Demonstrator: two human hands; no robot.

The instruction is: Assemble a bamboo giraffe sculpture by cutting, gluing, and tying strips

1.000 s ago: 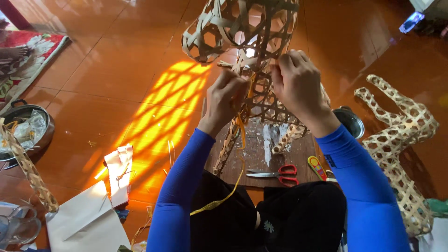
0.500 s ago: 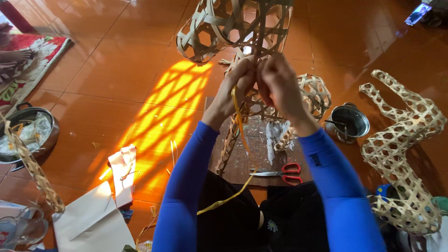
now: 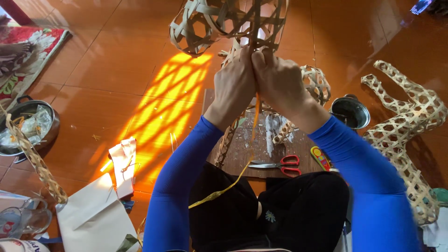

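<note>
The woven bamboo frame [image 3: 224, 21] runs off the top edge, and the fingertips are hidden behind the hand backs. Left hand [image 3: 235, 84] and right hand [image 3: 277, 81] press together just below it, fingers closed on a thin bamboo strip [image 3: 255, 116] hanging between the wrists, above red-handled scissors [image 3: 277, 164] on a wooden board [image 3: 242, 149].

Both hands meet at the base of an open-weave bamboo frame [image 3: 233, 21]: the left hand [image 3: 235, 84] and right hand [image 3: 277, 81] press together, fingers [image 3: 261, 58] closed on a thin bamboo strip [image 3: 254, 119] that trails down to the lap. On the wooden board [image 3: 298, 161] below lie red-handled scissors [image 3: 280, 164] (blades pointing left) and a yellow cutter [image 3: 321, 157]. A woven lattice figure [image 3: 401, 135] rests on the floor [image 3: 102, 70] at right, near a metal pot [image 3: 350, 111].
</note>
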